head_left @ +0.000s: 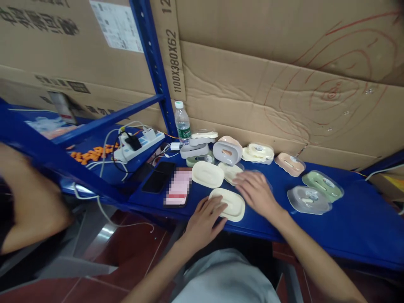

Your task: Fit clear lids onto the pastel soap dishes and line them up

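My left hand (206, 219) lies at the left side of a cream oval soap dish (235, 206) near the table's front edge. Its fingers are apart and rest on the dish. My right hand (257, 193) reaches over the table, fingers stretched out and slightly blurred. Its fingertips are at the edge of another cream soap dish piece (229, 171); whether they touch it I cannot tell. Just left of that piece lies a cream oval lid or tray (207, 174). Part of a clear piece shows behind my right hand.
Grey and pink soap dishes (227, 152) stand at the back beside a water bottle (183, 124). To the right lie pink (289, 165), green (328, 189) and clear-covered (307, 202) dishes. Two phones (159, 176), a power strip (139, 147) and another person's arm (38, 198) are left.
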`<state>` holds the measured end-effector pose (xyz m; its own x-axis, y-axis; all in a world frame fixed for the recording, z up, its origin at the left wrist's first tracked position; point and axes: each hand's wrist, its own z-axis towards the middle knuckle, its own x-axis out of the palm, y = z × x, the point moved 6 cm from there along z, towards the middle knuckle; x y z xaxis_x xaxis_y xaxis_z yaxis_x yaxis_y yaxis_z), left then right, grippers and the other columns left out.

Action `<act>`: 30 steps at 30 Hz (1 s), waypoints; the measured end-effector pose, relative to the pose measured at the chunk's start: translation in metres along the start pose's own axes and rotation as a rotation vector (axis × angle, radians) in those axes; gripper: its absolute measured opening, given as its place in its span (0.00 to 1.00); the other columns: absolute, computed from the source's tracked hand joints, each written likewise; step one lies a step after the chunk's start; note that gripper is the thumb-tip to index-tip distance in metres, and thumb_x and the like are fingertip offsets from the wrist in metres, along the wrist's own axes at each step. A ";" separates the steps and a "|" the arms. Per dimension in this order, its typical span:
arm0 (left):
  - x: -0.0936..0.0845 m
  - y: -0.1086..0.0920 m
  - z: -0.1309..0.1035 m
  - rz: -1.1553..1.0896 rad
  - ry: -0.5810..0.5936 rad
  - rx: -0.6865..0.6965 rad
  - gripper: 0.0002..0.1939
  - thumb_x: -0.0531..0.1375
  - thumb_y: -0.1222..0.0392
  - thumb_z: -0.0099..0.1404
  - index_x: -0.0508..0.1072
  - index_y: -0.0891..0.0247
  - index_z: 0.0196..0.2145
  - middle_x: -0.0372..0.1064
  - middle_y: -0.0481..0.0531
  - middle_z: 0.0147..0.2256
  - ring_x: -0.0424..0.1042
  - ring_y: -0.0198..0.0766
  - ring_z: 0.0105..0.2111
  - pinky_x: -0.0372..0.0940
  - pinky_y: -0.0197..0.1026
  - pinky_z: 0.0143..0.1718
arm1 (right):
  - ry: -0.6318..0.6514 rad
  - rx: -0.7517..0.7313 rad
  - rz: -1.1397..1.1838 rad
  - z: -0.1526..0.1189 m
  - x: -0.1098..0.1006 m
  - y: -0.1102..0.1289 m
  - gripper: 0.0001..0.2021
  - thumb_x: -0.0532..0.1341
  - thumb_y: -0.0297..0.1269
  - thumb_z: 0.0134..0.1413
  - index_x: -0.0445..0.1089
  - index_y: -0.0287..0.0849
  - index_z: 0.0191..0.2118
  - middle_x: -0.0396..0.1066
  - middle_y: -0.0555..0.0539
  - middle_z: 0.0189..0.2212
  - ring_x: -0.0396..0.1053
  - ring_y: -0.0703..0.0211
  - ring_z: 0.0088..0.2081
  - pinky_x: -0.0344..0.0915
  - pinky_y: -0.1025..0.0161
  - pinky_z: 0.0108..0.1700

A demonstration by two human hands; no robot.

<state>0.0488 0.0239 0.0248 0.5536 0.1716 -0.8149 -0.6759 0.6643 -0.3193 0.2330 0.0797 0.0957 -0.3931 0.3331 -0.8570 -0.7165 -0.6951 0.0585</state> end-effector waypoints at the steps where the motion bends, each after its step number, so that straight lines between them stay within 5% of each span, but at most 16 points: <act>1: 0.000 -0.001 0.000 0.000 -0.013 0.003 0.18 0.61 0.58 0.75 0.73 0.56 0.61 0.70 0.60 0.64 0.71 0.50 0.65 0.67 0.58 0.66 | 0.003 0.015 -0.083 0.014 0.002 -0.016 0.21 0.57 0.30 0.70 0.71 0.50 0.65 0.71 0.40 0.65 0.64 0.40 0.68 0.61 0.40 0.66; 4: -0.003 -0.001 -0.001 -0.008 -0.052 0.012 0.17 0.62 0.58 0.74 0.74 0.57 0.59 0.69 0.62 0.65 0.71 0.51 0.64 0.69 0.57 0.63 | 0.051 0.043 -0.268 0.049 0.019 -0.057 0.23 0.56 0.26 0.68 0.72 0.47 0.64 0.60 0.39 0.73 0.55 0.37 0.74 0.53 0.31 0.71; 8: -0.005 0.000 -0.002 -0.013 -0.050 0.003 0.15 0.61 0.59 0.75 0.75 0.58 0.57 0.70 0.61 0.64 0.71 0.51 0.64 0.70 0.57 0.63 | -0.058 0.079 -0.270 0.061 0.024 -0.082 0.14 0.54 0.32 0.73 0.78 0.42 0.51 0.70 0.36 0.65 0.63 0.41 0.69 0.61 0.38 0.68; 11: -0.004 0.000 -0.001 -0.025 -0.038 -0.005 0.15 0.62 0.59 0.74 0.75 0.57 0.57 0.70 0.61 0.64 0.71 0.51 0.63 0.71 0.56 0.62 | -0.128 0.127 -0.236 0.050 0.015 -0.081 0.15 0.53 0.36 0.75 0.76 0.43 0.54 0.72 0.36 0.63 0.65 0.43 0.67 0.63 0.41 0.66; 18: -0.001 0.001 0.000 -0.020 -0.048 -0.021 0.16 0.62 0.59 0.74 0.75 0.57 0.57 0.70 0.62 0.64 0.72 0.52 0.63 0.70 0.57 0.63 | 0.061 0.126 -0.263 0.050 0.038 -0.081 0.23 0.55 0.40 0.73 0.65 0.40 0.68 0.63 0.33 0.70 0.58 0.37 0.71 0.54 0.38 0.69; 25: 0.001 0.000 -0.001 0.013 -0.032 -0.017 0.15 0.61 0.58 0.74 0.75 0.57 0.57 0.70 0.61 0.64 0.72 0.52 0.63 0.70 0.57 0.63 | 0.109 0.194 -0.356 0.069 0.044 -0.099 0.21 0.59 0.40 0.70 0.70 0.38 0.63 0.67 0.31 0.66 0.62 0.35 0.66 0.53 0.37 0.67; 30: 0.001 -0.001 0.000 0.007 -0.030 -0.006 0.14 0.61 0.59 0.75 0.74 0.58 0.57 0.70 0.61 0.64 0.71 0.52 0.64 0.70 0.57 0.63 | 0.102 0.130 -0.371 0.077 0.039 -0.094 0.18 0.52 0.31 0.73 0.74 0.40 0.60 0.75 0.35 0.60 0.66 0.40 0.62 0.52 0.39 0.67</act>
<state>0.0498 0.0233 0.0243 0.5629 0.1980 -0.8025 -0.6828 0.6585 -0.3165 0.2405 0.2069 0.0964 -0.0401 0.4766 -0.8782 -0.8682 -0.4516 -0.2054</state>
